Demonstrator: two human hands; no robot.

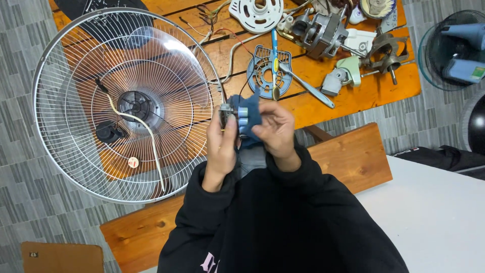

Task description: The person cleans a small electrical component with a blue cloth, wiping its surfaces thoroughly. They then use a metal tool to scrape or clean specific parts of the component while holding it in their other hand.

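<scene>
- Both hands up close together, centre of view, over near edge of the orange wooden surface.
- Left hand clamped on a small dark-blue switch block w/ pale push-buttons; thumb along its left side, by a bit of metal sticking out there.
- Right hand closed on same block from the right, fingers curled over top edge.
- Block held in the air, tilted, betw. both hands, just above black sleeves.
- Thin wires at block's left side; where they run, can't tell.
- Left of hands: big round wire fan guard lying flat, half on surface, half overhanging floor; clear blade and dark hub inside, white cord trailing across it.
- Just beyond hands: blue round grille part on surface, blue-yellow toothbrush lying across it.
- Grey flat tool beside that, angled twd. front edge.
- Further back: bare fan motor, white round plate, loose wiring.
- Right end of surface: pale-green housing piece, rusty metal bracket.
- Wooden bench under the arms, white tabletop at lower right.
</scene>
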